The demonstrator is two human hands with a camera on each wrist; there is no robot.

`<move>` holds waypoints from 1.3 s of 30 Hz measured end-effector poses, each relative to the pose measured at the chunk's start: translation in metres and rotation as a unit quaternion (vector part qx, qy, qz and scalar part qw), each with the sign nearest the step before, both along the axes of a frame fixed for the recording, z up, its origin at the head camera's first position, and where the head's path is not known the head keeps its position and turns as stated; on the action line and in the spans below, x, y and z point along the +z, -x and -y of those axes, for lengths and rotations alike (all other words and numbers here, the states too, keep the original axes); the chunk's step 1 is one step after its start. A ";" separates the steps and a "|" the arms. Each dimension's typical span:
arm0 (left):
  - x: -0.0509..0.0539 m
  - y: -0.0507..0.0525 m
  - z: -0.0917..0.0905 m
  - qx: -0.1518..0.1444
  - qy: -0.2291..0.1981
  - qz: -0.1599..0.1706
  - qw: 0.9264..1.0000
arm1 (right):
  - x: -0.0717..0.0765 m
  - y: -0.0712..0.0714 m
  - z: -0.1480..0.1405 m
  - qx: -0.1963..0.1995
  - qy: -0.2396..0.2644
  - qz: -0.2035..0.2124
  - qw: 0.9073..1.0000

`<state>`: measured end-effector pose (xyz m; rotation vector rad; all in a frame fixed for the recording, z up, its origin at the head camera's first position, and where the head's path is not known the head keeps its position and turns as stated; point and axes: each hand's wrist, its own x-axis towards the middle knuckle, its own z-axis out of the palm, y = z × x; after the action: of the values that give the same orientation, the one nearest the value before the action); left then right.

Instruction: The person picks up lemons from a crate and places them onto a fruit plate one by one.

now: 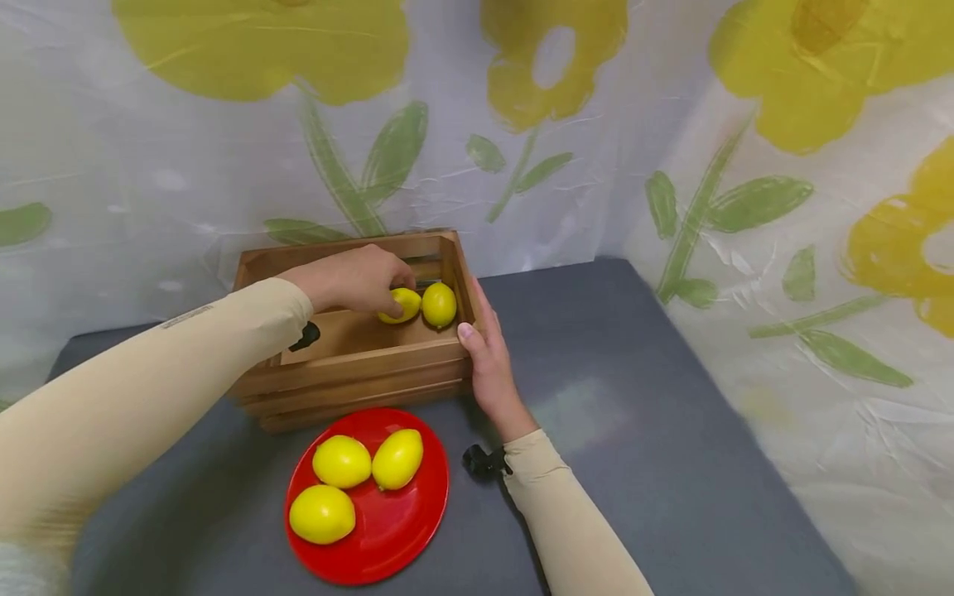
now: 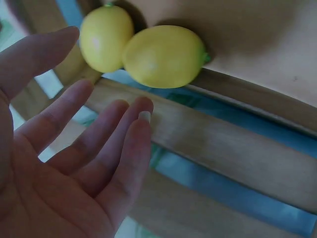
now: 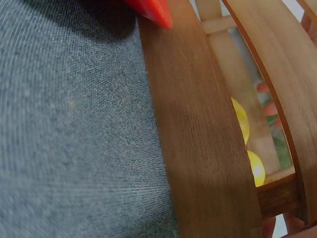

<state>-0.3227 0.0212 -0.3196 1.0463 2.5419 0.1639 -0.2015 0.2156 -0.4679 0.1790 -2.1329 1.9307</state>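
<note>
Yellow lemon (image 2: 163, 57), roughly lengthwise in crate (image 1: 358, 370), stem (image 2: 206, 58) away from neighbour (image 2: 105, 39), left fingers (image 2: 134, 153) spread, right fingers (image 1: 488, 319) straight

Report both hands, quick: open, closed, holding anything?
Left hand: open, holding nothing, fingers near two lemons.
Right hand: open, against the right end of the wooden crate.

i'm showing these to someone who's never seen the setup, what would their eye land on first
Probably the glossy red plate at the front of the grey surface, with three bright yellow lemons on it. Next, the wooden crate behind it, where the left hand reaches in by two more lemons and the right hand touches the right end. Big painted yellow flowers loom behind.
</note>
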 end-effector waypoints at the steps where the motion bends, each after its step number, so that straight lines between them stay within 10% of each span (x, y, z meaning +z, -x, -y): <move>1: -0.002 0.003 -0.001 0.001 0.003 0.002 1.000 | 0.000 0.000 0.000 -0.001 0.000 -0.001 1.000; 12: -0.032 0.021 -0.011 0.015 0.032 -0.005 0.999 | 0.002 -0.001 -0.001 -0.004 -0.010 0.006 1.000; 39: -0.041 0.023 -0.022 0.024 0.088 0.034 0.995 | 0.001 -0.002 -0.001 -0.002 -0.005 0.003 1.000</move>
<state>-0.3452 0.0435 -0.3602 0.8986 2.4691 -0.0125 -0.1999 0.2170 -0.4665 0.1716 -2.1452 1.9214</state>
